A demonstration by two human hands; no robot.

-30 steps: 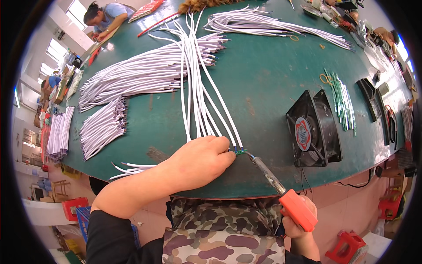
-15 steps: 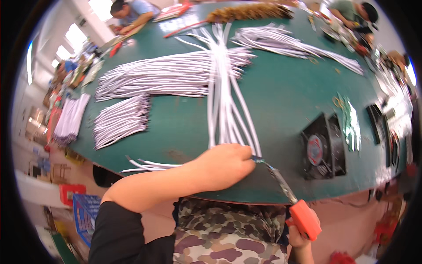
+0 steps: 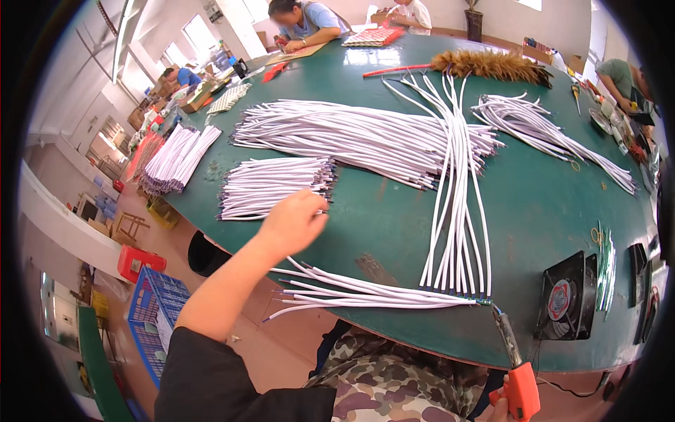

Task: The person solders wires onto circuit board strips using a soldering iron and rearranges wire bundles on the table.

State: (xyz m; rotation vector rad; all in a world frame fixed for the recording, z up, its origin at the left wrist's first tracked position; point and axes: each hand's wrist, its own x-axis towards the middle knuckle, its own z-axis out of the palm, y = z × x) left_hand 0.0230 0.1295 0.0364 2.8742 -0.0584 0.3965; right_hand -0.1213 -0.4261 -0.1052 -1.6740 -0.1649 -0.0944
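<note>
My left hand (image 3: 295, 221) is over the near right end of a short bundle of white wires (image 3: 271, 184), its fingers curled inward. What they hold, if anything, is hidden. At the lower right, my right hand (image 3: 500, 408) grips the red handle of a soldering iron (image 3: 522, 391). The iron's tip meets a small green strip (image 3: 484, 301) at the table's near edge. Several white wires (image 3: 380, 297) run left from that strip, some ends overhanging the edge. A fan of longer white wires (image 3: 458, 211) comes down to the strip from the far side.
A big bundle of white wires (image 3: 337, 133) lies under the fan's far part, with another bundle (image 3: 541, 126) to the right. A black cooling fan (image 3: 566, 299) stands right of the iron. A feather duster (image 3: 492, 67) lies far back. Other people sit around the green table (image 3: 380, 232).
My left hand has left the strip and moved left to the short bundle, uncovering the wires' near ends. The view has shifted; my right hand still holds the soldering iron.
</note>
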